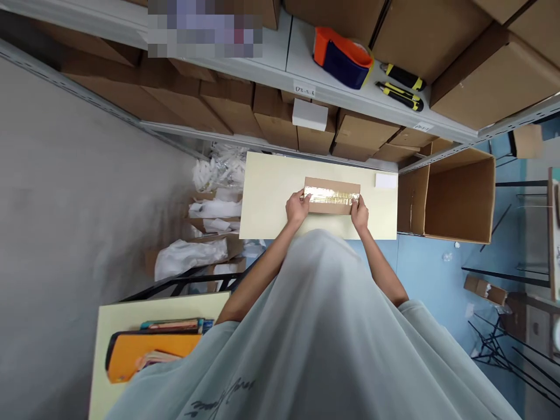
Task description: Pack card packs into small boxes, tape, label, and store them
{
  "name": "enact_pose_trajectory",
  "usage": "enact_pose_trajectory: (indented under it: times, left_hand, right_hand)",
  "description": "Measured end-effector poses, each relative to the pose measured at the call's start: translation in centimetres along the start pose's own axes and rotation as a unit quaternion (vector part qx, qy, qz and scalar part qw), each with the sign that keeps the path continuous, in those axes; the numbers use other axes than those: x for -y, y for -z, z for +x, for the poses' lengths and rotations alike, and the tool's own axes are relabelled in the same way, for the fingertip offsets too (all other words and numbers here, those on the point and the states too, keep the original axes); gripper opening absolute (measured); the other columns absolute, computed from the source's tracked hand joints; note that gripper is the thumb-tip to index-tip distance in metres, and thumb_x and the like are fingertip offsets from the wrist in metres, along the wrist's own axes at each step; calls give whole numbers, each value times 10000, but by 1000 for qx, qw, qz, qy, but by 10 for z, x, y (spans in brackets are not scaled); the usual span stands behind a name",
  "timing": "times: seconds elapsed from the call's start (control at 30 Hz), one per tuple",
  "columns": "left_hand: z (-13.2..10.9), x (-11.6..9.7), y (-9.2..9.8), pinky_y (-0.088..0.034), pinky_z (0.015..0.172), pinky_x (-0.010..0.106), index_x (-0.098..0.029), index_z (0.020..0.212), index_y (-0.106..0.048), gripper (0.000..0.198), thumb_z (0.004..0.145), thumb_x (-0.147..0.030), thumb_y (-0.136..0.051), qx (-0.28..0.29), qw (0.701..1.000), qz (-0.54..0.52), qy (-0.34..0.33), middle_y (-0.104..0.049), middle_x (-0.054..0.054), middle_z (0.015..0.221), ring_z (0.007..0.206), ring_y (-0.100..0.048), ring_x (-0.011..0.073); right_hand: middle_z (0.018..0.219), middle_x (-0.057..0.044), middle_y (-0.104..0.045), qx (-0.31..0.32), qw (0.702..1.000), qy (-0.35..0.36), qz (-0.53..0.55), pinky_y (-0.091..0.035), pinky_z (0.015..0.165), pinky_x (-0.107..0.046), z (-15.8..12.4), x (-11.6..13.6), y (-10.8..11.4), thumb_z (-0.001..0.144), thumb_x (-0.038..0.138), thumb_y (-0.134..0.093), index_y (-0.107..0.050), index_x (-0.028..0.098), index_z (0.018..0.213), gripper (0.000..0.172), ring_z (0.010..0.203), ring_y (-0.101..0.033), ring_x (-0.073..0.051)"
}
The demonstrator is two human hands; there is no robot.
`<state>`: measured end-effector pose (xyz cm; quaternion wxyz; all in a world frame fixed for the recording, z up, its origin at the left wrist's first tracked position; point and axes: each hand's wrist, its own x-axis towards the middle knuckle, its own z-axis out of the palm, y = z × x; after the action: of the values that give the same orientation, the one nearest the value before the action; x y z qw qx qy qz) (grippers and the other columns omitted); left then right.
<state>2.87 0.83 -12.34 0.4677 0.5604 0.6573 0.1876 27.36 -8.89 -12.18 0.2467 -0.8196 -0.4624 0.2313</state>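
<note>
- Box (333, 196): over the pale table (271, 195), shiny tape (328, 191) along its upper face; lifted or resting, cannot tell.
- Left hand (297, 208): closed on one end, thumb on top.
- Right hand (359, 214): likewise at the opposite end.
- Step, judged: two-handed handling of the taped box.
- Next move, judged: calls for even hold, box level.

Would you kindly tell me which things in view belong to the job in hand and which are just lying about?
Apparently in use:
taped cardboard box
cream tabletop

Seemingly lying about:
black-and-yellow utility knives
crumpled white plastic
small floor carton
</note>
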Motion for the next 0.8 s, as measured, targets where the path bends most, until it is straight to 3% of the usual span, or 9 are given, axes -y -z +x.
enact_pose_trajectory:
  times: [0.23,0.37,0.47,0.6,0.73,0.8]
  left_hand:
    - [14,-5,51,-629,1168,395,-198,1456,-802,415,1068,-266,-669,-31,993,-62,-97,-822,129,1502,1251,-812,266]
    - [27,14,74,-648,1143,407,-174,1383,-840,402,990,-222,-766,-45,994,-22,-98,-819,159,1456,1189,-827,282]
    - [26,42,80,-668,1116,405,-170,1296,-867,343,969,-209,-774,-19,997,-17,-75,-843,153,1376,1126,-850,285]
    - [13,79,77,-644,1192,456,-209,1257,-888,326,991,-203,-700,-14,998,-24,-61,-856,143,1425,1251,-849,335]
    - [4,104,79,-637,1194,548,-261,1360,-884,454,1013,-193,-598,2,1000,4,-21,-875,137,1390,1310,-840,414]
    - [6,110,85,-621,1209,581,-236,1413,-871,522,1007,-158,-552,24,999,30,-14,-871,167,1386,1334,-827,446]
  right_hand:
    - [1376,-203,-780,-99,994,7,43,-652,1076,-475,8,33,-4,1133,671,-532,-811,166,1430,649,1201,-738,-309]
    - [1219,-178,-810,-72,993,-54,77,-669,965,-418,-4,44,-26,1083,554,-669,-872,132,1258,500,946,-768,-264]
    - [1274,-192,-835,-43,991,-89,89,-666,978,-393,-23,44,-47,1053,402,-695,-870,120,1229,377,973,-808,-269]
    - [1293,-183,-861,-20,991,-115,70,-662,982,-372,-49,40,-68,1058,262,-597,-866,142,1196,325,1016,-840,-270]
    - [988,-108,-890,17,992,-120,42,-663,886,-378,-63,39,-70,1014,211,-639,-873,212,1006,233,923,-853,-298]
    - [1009,-107,-902,22,993,-117,23,-673,915,-410,-59,42,-61,986,204,-678,-880,237,1015,206,935,-859,-320]
